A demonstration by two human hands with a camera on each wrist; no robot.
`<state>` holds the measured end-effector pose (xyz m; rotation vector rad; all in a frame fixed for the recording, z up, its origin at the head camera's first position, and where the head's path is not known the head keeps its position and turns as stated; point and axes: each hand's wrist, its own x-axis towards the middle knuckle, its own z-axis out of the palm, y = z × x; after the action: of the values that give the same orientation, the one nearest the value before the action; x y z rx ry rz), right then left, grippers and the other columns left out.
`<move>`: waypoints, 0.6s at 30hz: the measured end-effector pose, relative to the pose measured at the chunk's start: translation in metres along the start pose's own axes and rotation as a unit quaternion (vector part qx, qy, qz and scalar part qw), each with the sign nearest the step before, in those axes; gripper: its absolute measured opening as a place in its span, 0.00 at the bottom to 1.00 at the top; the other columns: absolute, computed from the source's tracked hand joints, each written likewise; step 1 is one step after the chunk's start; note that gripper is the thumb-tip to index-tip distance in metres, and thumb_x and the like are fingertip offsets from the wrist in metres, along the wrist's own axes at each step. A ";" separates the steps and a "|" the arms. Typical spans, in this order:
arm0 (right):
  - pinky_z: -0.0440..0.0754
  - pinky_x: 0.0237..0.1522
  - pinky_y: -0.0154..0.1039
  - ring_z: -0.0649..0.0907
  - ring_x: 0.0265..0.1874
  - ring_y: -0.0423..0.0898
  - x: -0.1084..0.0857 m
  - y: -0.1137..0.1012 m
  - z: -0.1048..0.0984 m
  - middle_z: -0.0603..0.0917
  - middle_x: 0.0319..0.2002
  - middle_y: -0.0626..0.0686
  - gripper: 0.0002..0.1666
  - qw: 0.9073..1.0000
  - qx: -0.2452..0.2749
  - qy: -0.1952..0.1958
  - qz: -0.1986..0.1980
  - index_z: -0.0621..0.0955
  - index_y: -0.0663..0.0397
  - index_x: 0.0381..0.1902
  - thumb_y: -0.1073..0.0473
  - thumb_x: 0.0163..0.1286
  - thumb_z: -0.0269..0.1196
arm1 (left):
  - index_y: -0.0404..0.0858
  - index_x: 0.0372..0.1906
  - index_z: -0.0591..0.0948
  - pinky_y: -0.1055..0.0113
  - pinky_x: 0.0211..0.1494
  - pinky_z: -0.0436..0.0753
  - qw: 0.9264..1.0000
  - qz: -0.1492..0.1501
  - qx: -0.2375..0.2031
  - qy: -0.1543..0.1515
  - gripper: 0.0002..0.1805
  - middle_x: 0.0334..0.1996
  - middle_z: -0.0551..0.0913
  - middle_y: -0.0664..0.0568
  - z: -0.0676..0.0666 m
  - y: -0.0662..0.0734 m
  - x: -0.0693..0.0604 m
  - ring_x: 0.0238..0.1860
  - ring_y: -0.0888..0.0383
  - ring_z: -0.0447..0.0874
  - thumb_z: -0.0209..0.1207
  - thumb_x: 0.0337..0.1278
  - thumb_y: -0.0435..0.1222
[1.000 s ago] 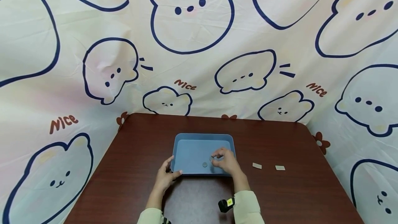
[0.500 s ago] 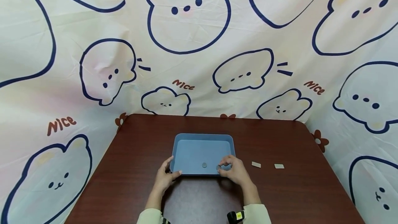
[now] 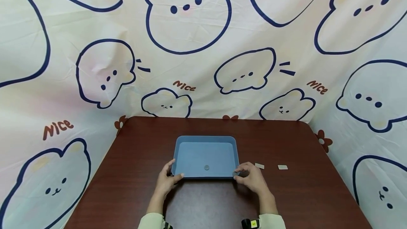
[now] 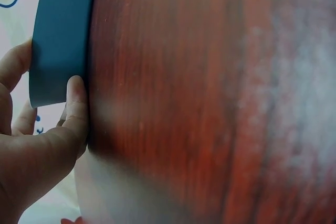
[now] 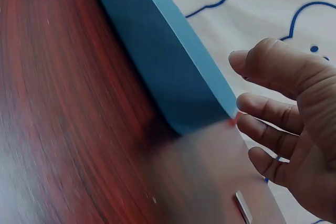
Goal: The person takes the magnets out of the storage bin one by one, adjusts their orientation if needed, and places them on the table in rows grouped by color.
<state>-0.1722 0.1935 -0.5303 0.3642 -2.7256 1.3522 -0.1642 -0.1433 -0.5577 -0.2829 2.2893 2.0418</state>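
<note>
A shallow blue tray (image 3: 203, 154) lies on the table, with a small round grey disc, like a coin, (image 3: 206, 167) on its floor. My left hand (image 3: 165, 181) grips the tray's near left corner; in the left wrist view its thumb (image 4: 76, 98) presses the blue wall. At the near right corner, my right hand (image 3: 254, 179) pinches a second small grey disc (image 3: 235, 174) between thumb and fingers. The right wrist view has the right hand (image 5: 304, 114) beside the tray's corner, with the disc hidden there.
Two small pale rectangular pieces lie right of the tray: one (image 3: 259, 166) just behind the right hand, the other (image 3: 282, 167) farther right. The brown table (image 3: 305, 193) runs back to a printed cloth (image 3: 203, 66) hanging behind and along the sides.
My right hand has moved right with the pinched disc, from above the tray's floor to its near right corner. The left hand keeps its hold, and the other disc stays in the tray.
</note>
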 end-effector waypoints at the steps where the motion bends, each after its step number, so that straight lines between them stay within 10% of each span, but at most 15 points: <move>1: 0.77 0.39 0.44 0.78 0.39 0.45 -0.001 0.002 -0.002 0.78 0.39 0.43 0.11 1.000 -0.004 0.007 0.004 0.85 0.45 0.30 0.63 0.49 0.73 | 0.43 0.70 0.61 0.52 0.40 0.78 1.000 0.001 0.003 -0.001 0.42 0.66 0.56 0.32 0.000 0.000 0.000 0.52 0.39 0.73 0.67 0.48 0.34; 10: 0.76 0.43 0.50 0.74 0.53 0.57 -0.011 0.021 -0.017 0.80 0.39 0.47 0.10 0.998 0.009 0.026 0.056 0.86 0.48 0.30 0.66 0.49 0.73 | 0.43 0.69 0.62 0.54 0.39 0.79 1.000 -0.005 0.005 0.002 0.42 0.66 0.57 0.32 0.000 0.002 0.000 0.53 0.38 0.72 0.68 0.48 0.33; 18: 0.77 0.39 0.44 0.80 0.38 0.47 -0.022 0.034 -0.027 0.79 0.39 0.47 0.11 0.995 -0.002 0.039 0.095 0.86 0.46 0.30 0.66 0.49 0.72 | 0.43 0.70 0.61 0.52 0.41 0.78 1.000 -0.006 0.004 0.000 0.42 0.66 0.55 0.32 0.000 0.004 -0.001 0.55 0.36 0.70 0.67 0.48 0.34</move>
<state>-0.1602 0.2384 -0.5441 0.0499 -2.7557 1.3709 -0.1635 -0.1427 -0.5539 -0.2960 2.2900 2.0252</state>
